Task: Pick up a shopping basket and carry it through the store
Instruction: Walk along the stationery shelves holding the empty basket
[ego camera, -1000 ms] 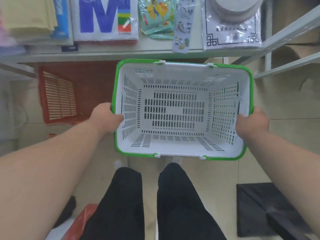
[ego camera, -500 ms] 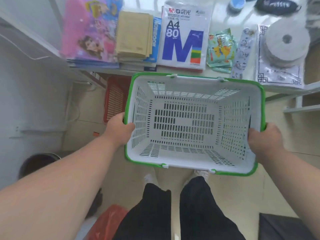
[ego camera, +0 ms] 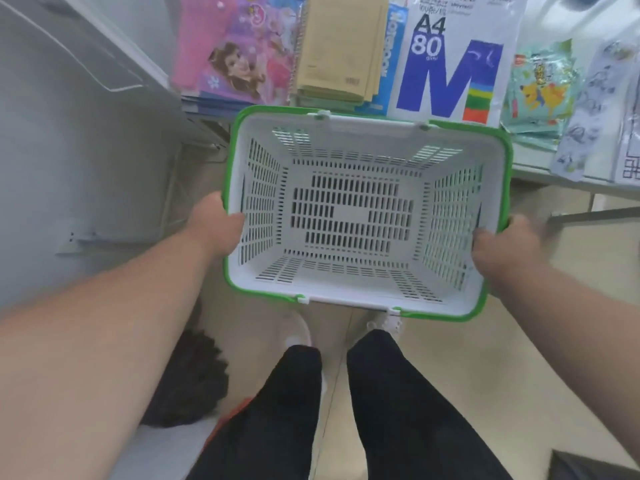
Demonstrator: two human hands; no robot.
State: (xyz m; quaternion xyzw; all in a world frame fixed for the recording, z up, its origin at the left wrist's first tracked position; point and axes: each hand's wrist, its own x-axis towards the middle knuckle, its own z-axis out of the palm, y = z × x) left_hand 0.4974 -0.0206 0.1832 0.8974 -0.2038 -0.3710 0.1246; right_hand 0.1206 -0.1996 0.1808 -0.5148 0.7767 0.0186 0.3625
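A white slotted shopping basket [ego camera: 353, 289] with a green rim hangs level in front of me, above my legs, with nothing inside. My left hand [ego camera: 216, 226] grips its left rim, thumb over the inner wall. My right hand [ego camera: 502, 245] grips the right rim the same way. The basket's handles lie folded down along the long sides.
A low shelf [ego camera: 540, 178] just beyond the basket carries a pack of A4 paper [ego camera: 453, 60], brown notebooks [ego camera: 336, 53], a pink children's book [ego camera: 239, 57] and small packets [ego camera: 540, 88]. A grey wall [ego camera: 79, 150] runs on the left. A dark bin [ego camera: 194, 379] stands by my left foot.
The basket has risen with both hands and swung toward the left end of the shelf. The red basket on the floor has dropped out of sight.
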